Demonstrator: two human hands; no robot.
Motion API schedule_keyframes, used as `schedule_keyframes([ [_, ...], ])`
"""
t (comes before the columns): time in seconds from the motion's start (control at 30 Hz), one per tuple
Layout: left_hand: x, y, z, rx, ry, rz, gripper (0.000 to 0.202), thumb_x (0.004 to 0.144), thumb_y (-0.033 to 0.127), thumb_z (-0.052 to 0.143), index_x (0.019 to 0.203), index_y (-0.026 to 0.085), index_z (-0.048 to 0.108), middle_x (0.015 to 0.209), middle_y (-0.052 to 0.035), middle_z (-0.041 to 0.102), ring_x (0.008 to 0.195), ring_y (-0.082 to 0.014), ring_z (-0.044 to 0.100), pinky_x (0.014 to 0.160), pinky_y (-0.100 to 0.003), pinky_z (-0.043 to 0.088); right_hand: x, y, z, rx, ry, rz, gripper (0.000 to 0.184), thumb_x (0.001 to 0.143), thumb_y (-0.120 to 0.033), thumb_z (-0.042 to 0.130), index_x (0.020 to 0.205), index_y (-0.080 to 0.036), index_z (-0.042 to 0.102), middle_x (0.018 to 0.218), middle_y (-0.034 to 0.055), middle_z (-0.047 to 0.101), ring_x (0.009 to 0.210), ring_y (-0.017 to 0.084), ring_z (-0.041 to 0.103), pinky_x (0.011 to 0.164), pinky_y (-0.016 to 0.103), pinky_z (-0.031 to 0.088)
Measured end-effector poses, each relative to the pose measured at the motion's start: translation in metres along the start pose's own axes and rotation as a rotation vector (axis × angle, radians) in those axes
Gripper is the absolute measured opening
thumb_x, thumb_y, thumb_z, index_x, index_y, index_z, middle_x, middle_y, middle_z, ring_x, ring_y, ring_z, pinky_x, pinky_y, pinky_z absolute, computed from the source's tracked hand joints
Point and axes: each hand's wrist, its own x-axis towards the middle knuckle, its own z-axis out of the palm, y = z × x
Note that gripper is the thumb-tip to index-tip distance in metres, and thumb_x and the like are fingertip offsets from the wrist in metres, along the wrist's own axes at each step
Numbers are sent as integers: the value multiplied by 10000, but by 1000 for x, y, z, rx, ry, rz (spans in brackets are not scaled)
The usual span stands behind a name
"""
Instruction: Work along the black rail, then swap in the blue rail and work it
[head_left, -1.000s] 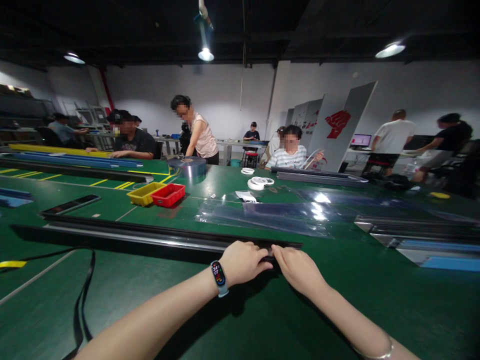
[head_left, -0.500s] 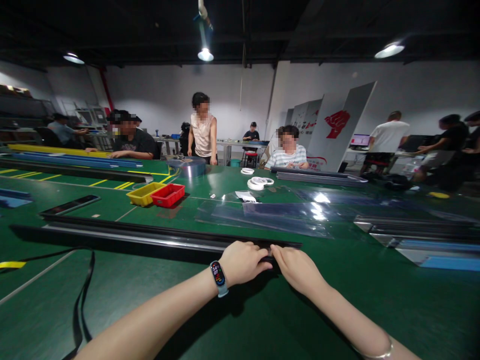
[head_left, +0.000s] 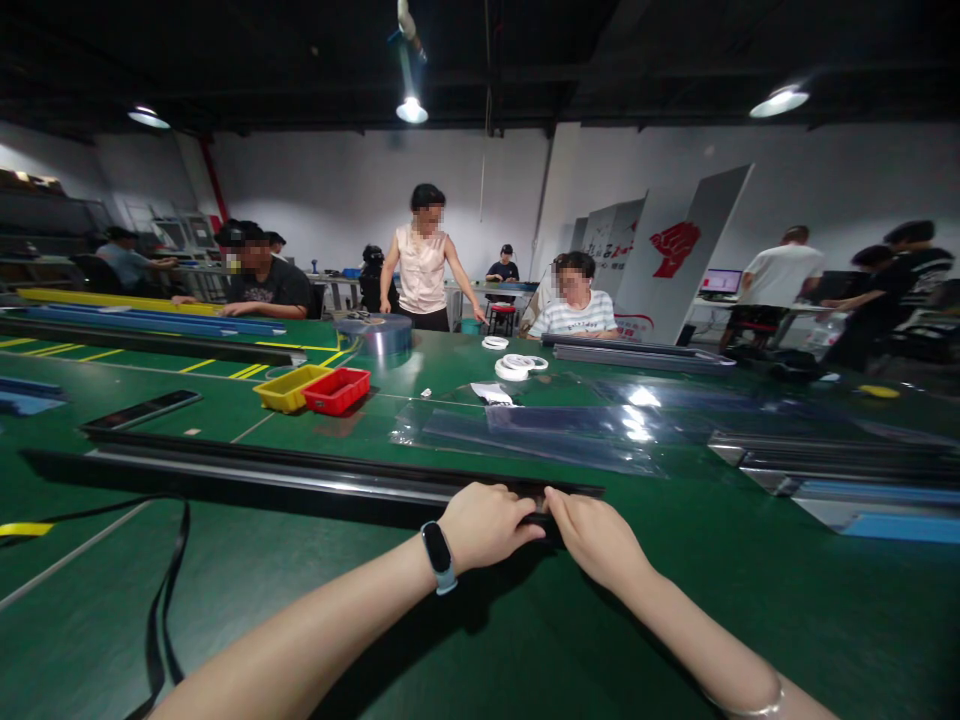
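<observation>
A long black frame (head_left: 247,485) with a silver strip along its inside lies across the green table in front of me. My left hand (head_left: 480,525), wearing a wristband, grips it near its right end, thumb on the near side. Close beside it, my right hand (head_left: 596,535) pinches the frame's right end, with its fingertips almost meeting the left thumb. Whether a small part sits under the fingertips is hidden.
Beyond the frame lie a phone (head_left: 142,409), a yellow bin (head_left: 289,390), a red bin (head_left: 336,391), clear plastic strips (head_left: 555,435) and white tape rolls (head_left: 517,365). More profiles (head_left: 862,490) are at right; a black strap (head_left: 161,600) is at left. Several people work around.
My hands and the frame stay nearly still. The wristband's screen has gone dark. Across the table, the standing person has shifted right and stretched an arm out toward the seated person.
</observation>
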Motion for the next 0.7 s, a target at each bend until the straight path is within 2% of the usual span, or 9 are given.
schedule_keyframes([
  [0.1,0,0,1,-9,10,-3,372,854,478,295,974,200,512,792,-40,615,794,-185,581,694,-307,435,0,1,1,28,11,7,411,899,-278,167,767,-189,546,646,30,614,606,125,586,549,219,371],
  [0.27,0,1,0,-7,2,-14,373,849,479,309,970,196,519,788,-44,614,787,-186,583,687,-304,435,0,2,3,-101,-1,-103,361,886,-260,208,824,-165,551,628,52,599,590,143,578,507,227,355],
  [0.43,0,1,-1,-11,-7,-17,369,851,471,310,988,198,517,792,-46,615,795,-186,582,696,-304,434,-1,-1,0,2,41,-8,400,893,-276,193,736,-182,549,604,26,601,573,114,574,519,207,351],
  [0.57,0,2,-2,3,-11,-21,373,847,476,308,961,197,526,785,-45,615,775,-192,583,665,-303,439,-1,-4,-2,-31,27,4,362,876,-297,250,711,-186,554,597,22,603,552,123,568,482,225,317],
  [0.7,0,2,-2,-2,-1,-23,372,849,478,298,953,202,525,779,-41,616,777,-192,583,668,-307,439,-1,-4,-1,10,37,55,391,884,-291,215,715,-202,557,612,10,615,557,117,573,490,221,320],
])
